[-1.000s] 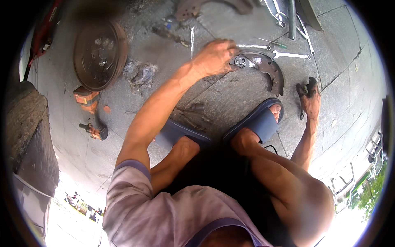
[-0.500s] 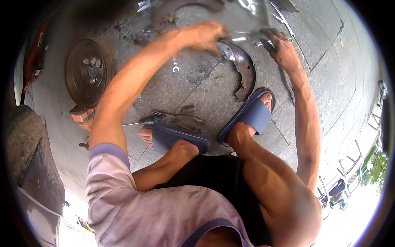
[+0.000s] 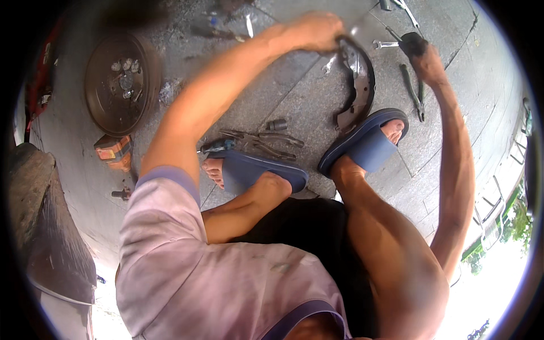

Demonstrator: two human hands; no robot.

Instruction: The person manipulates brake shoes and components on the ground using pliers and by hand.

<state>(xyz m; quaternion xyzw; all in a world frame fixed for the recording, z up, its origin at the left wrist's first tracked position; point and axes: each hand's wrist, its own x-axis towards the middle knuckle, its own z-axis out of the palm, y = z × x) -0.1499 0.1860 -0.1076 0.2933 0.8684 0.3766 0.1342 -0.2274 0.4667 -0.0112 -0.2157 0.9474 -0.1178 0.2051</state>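
A curved, rust-brown metal brake shoe [image 3: 361, 97] is at the far centre, its near end just beside the blue rubber sandal [image 3: 371, 148] on the right foot. The left hand [image 3: 324, 31] has its grip clamped on the shoe's far end, though blur hides the exact finger placement. To its right, the right hand [image 3: 428, 61], dark at the fingertips, meets a thin rod-like tool [image 3: 386, 25]; whether its grip is together on it I cannot tell. The step in hand seems to be steadying the shoe while handling a tool; the next move calls for a firm left hold and a controlled right hand. A silver wrench [image 3: 385, 44] and open-handled pliers [image 3: 417, 105] lie near the right hand. Farther left, a round brown metal drum [image 3: 95, 107] holds small parts on the grey tiled floor [image 3: 294, 90].
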